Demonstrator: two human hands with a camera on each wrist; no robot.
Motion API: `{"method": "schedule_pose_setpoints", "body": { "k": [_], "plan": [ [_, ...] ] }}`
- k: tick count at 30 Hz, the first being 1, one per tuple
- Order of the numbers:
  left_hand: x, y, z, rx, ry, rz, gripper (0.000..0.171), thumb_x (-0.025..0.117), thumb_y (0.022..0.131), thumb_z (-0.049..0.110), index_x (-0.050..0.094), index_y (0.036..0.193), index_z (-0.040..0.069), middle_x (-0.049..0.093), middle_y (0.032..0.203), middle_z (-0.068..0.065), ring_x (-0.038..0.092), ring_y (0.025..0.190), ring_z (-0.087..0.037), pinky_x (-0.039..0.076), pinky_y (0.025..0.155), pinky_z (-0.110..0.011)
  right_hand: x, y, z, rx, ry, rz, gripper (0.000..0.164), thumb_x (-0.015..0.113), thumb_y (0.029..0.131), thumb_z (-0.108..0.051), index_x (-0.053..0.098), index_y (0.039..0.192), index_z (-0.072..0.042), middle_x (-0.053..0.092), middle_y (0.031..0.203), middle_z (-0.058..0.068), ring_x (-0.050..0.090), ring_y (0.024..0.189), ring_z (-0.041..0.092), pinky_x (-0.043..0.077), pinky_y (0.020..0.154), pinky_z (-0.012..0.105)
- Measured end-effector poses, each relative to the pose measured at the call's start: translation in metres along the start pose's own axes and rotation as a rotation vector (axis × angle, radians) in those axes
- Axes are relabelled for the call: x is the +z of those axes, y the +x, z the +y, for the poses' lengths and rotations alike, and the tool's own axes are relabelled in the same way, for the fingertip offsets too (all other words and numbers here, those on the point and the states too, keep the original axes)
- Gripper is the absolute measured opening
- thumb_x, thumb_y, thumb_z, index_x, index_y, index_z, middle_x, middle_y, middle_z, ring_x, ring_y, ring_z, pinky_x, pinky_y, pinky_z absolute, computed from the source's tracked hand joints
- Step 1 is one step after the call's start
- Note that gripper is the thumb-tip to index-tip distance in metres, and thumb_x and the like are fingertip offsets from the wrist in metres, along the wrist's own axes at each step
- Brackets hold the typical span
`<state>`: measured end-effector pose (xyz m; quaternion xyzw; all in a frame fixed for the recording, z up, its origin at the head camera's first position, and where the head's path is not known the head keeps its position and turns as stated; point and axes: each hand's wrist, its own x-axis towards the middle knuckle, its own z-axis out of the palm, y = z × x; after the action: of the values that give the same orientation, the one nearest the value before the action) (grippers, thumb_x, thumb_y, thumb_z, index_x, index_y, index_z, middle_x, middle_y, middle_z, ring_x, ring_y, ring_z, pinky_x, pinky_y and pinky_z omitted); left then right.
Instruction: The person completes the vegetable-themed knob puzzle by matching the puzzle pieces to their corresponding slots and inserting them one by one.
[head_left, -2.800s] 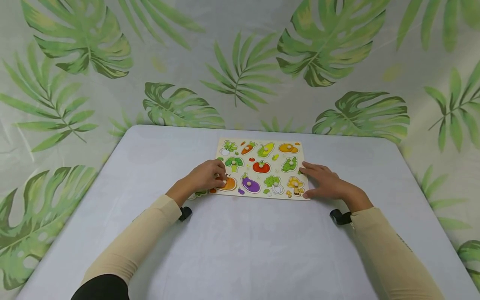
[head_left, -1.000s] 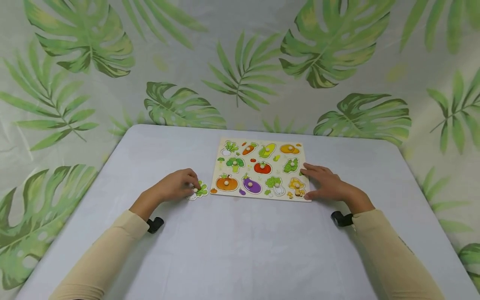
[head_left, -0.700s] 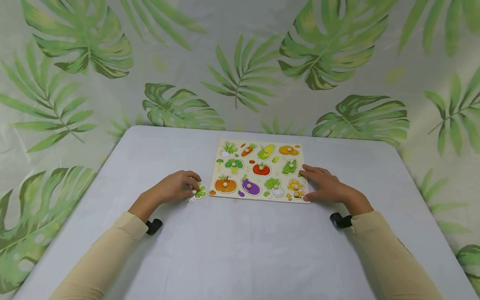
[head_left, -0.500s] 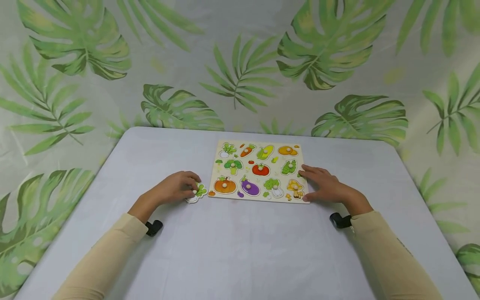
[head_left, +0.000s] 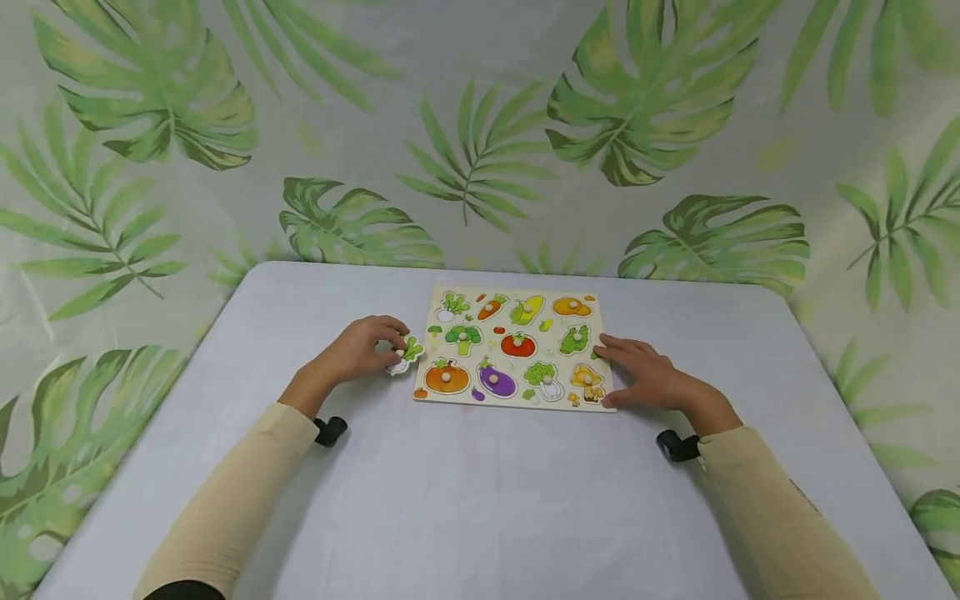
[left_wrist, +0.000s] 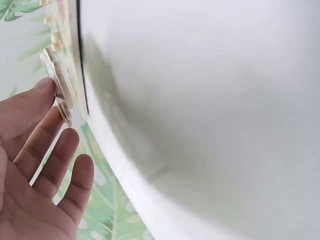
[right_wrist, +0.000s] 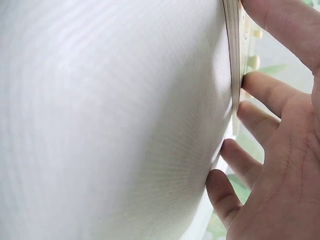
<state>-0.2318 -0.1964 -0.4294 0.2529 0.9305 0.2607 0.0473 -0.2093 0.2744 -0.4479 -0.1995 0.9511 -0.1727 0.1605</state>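
Observation:
A wooden knob puzzle board (head_left: 551,340) printed with vegetables lies on the table. My left hand (head_left: 363,348) is just off its left edge and pinches a leafy green-and-white vegetable puzzle piece (head_left: 411,350), raised off the cloth. In the left wrist view the thumb and forefinger grip this piece (left_wrist: 59,82), seen edge-on, while the other fingers stay loosely extended. At the board's right edge rests my right hand (head_left: 651,372). Its spread fingers (right_wrist: 267,92) touch the edge and top of the board in the right wrist view.
Several knobbed pieces sit on the board, among them a pumpkin (head_left: 447,379), an eggplant (head_left: 498,381) and a tomato (head_left: 518,346). A white cloth covers the table (head_left: 480,500). Behind it hangs a leaf-patterned curtain (head_left: 480,125).
My left hand has moved from the board's pumpkin out to the leafy piece on the cloth, then lifted that piece up and toward the board. The right hand stays at the board's edge.

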Motion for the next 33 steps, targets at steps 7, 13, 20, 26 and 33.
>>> {"method": "schedule_pose_setpoints", "body": {
  "k": [7,13,20,26,33],
  "plan": [
    [0.001,0.018,0.0,-0.083,-0.049,0.036,0.014,0.07,0.089,0.008,0.075,0.101,0.004,0.064,0.131,-0.014,0.056,0.128,-0.036,0.044,0.111,-0.053,-0.002,0.0,0.001,-0.004,-0.016,-0.004,0.089,0.077,0.082,-0.045,0.036,0.154,-0.009,0.021,0.165,0.016,0.017,0.146,0.051,0.021,0.105,0.082],
    [0.0,0.046,-0.002,-0.124,-0.053,0.09,0.015,0.067,0.092,0.009,0.073,0.104,0.001,0.06,0.136,-0.016,0.053,0.132,-0.036,0.046,0.11,-0.051,-0.003,0.0,0.005,0.017,-0.023,-0.001,0.089,0.078,0.082,-0.043,0.036,0.154,-0.01,0.021,0.165,0.016,0.017,0.146,0.051,0.021,0.105,0.082],
    [-0.003,0.062,-0.005,-0.153,-0.069,0.137,0.018,0.067,0.092,0.008,0.073,0.106,-0.002,0.059,0.137,-0.016,0.051,0.134,-0.035,0.041,0.115,-0.049,0.001,0.003,0.004,0.004,0.003,-0.01,0.09,0.077,0.082,-0.045,0.036,0.154,-0.01,0.02,0.166,0.016,0.015,0.147,0.051,0.019,0.106,0.082],
    [0.008,0.069,-0.01,-0.152,-0.126,0.183,0.018,0.068,0.091,0.008,0.074,0.105,-0.002,0.06,0.137,-0.016,0.052,0.133,-0.034,0.046,0.109,-0.049,0.002,0.002,0.002,0.013,-0.01,-0.014,0.09,0.077,0.082,-0.045,0.036,0.154,-0.011,0.02,0.165,0.016,0.016,0.147,0.051,0.019,0.105,0.083],
    [0.017,0.077,-0.009,-0.172,-0.163,0.196,0.018,0.069,0.091,0.008,0.074,0.105,-0.001,0.06,0.137,-0.014,0.05,0.136,-0.034,0.038,0.117,-0.048,0.0,0.001,0.0,0.009,-0.019,-0.013,0.089,0.078,0.082,-0.044,0.036,0.154,-0.01,0.021,0.165,0.016,0.016,0.147,0.051,0.02,0.105,0.083]
  ]
}}
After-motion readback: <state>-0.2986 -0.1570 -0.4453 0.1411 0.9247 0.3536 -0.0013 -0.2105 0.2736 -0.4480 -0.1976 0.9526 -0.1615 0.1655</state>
